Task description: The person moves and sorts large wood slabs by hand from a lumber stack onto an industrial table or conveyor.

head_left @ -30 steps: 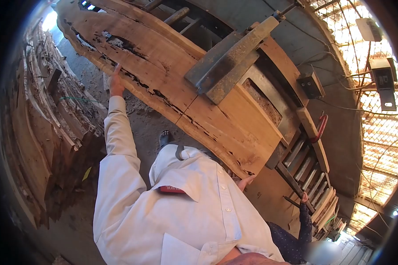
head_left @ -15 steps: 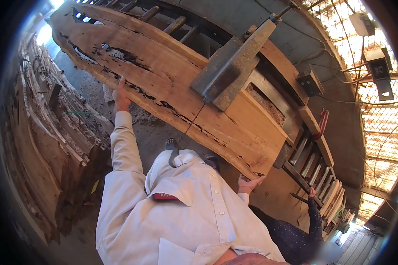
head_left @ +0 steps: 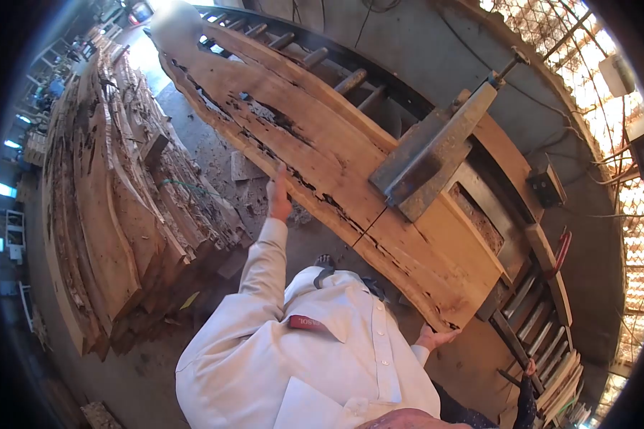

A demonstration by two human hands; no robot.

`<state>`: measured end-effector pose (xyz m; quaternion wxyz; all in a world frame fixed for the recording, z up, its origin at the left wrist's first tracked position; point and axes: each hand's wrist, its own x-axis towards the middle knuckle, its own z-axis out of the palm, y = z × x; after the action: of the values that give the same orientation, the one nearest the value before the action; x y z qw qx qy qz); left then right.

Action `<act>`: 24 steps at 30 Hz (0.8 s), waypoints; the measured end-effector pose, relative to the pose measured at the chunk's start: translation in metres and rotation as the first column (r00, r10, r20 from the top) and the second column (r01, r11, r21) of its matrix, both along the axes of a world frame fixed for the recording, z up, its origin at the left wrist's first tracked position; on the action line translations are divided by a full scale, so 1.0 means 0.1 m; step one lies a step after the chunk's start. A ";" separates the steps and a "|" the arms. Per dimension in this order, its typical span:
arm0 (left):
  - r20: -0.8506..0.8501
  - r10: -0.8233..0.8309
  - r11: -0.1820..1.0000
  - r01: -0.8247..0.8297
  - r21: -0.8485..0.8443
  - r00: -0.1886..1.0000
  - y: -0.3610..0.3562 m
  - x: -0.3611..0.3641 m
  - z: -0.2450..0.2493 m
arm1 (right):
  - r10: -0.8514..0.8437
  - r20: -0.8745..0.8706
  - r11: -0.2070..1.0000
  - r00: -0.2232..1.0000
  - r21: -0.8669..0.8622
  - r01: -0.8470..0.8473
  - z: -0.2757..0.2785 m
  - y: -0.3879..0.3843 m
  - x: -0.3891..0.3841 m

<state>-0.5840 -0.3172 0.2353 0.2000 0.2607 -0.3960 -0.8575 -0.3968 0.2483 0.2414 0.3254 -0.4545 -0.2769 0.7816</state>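
Note:
A long, cracked wooden slab (head_left: pixel 315 143) with rough bark edges lies across a roller bed, running from the top left to the lower right. My left hand (head_left: pixel 277 199) is stretched out, its fingers laid along the slab's near edge. Under the slab's near end, my right hand (head_left: pixel 436 336) grips the wood. A grey metal guard arm (head_left: pixel 436 154) lies across the slab on its far side.
A high stack of rough offcut slabs (head_left: pixel 122 207) stands at my left, across a sawdust-strewn floor (head_left: pixel 215 150). Steel rollers (head_left: pixel 533 314) and stacked boards (head_left: pixel 562 382) are at the lower right, where another person's hand (head_left: pixel 528 368) on a dark dotted sleeve reaches up.
The view has swung left, bringing more of the offcut stack into sight. My right hand has come out from under my shirt to the slab's end. My left hand stays on the slab's edge.

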 end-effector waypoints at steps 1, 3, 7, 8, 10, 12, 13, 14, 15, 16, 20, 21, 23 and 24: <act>0.037 0.033 0.998 -0.035 0.052 0.999 0.12 -0.01 -0.03 | 0.016 -0.019 0.999 1.000 0.030 -0.016 -0.05 0.04 0.04; 0.105 0.098 0.982 -0.113 0.149 0.990 0.27 -0.10 -0.05 | 0.072 -0.008 0.982 0.997 0.178 -0.069 -0.15 0.00 0.05; 0.008 0.118 0.974 -0.117 0.196 0.993 0.30 -0.13 -0.06 | 0.161 0.074 0.936 0.984 0.305 -0.176 -0.12 0.07 0.19; 0.017 0.121 0.975 -0.122 0.187 0.993 0.30 -0.14 -0.07 | 0.143 0.361 0.747 0.922 0.572 -0.339 -0.24 0.00 0.30; 0.037 0.126 0.977 -0.131 0.167 0.991 0.30 -0.14 -0.06 | 0.076 0.531 0.509 0.844 0.707 -0.491 -0.44 0.06 0.37; 0.034 0.109 0.975 -0.113 0.190 0.994 0.29 -0.14 -0.05 | 0.145 0.440 0.524 0.886 0.725 -0.446 -0.58 0.18 0.40; 0.033 0.097 0.975 -0.101 0.199 0.995 0.27 -0.13 -0.04 | 0.154 0.421 0.496 0.894 0.750 -0.438 -0.64 0.24 0.43; 0.022 0.089 0.976 -0.092 0.198 0.996 0.25 -0.14 -0.14 | 0.111 0.451 0.384 0.886 0.803 -0.456 -0.68 0.32 0.48; 0.007 0.090 0.977 -0.089 0.194 0.996 0.22 -0.18 -0.28 | 0.072 0.470 0.264 0.880 0.842 -0.471 -0.77 0.43 0.50; -0.012 0.100 0.978 -0.097 0.185 0.995 0.12 -0.21 -0.39 | 0.042 0.478 0.140 0.878 0.867 -0.479 -0.86 0.49 0.47; 0.009 0.132 0.977 -0.131 0.167 0.991 0.17 -0.21 0.25 | -0.044 0.205 0.760 0.978 0.642 -0.100 -1.34 1.07 0.20; 0.051 0.148 0.976 -0.154 0.156 0.988 0.10 -0.30 0.16 | -0.111 0.172 0.928 0.979 0.371 0.040 -1.21 1.00 0.07; 0.093 0.150 0.972 -0.164 0.171 0.984 0.00 -0.34 0.12 | -0.119 0.369 0.967 0.922 0.255 0.023 -0.44 0.74 -0.05; 0.086 0.133 0.970 -0.147 0.192 0.987 -0.06 -0.35 0.17 | -0.102 0.334 0.968 0.937 0.249 0.016 -0.51 0.81 -0.03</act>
<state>-0.6195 -0.3235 0.2520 0.2186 0.3376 -0.2965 -0.8662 -0.3996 0.3294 0.1900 0.3487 -0.5489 -0.4091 0.6401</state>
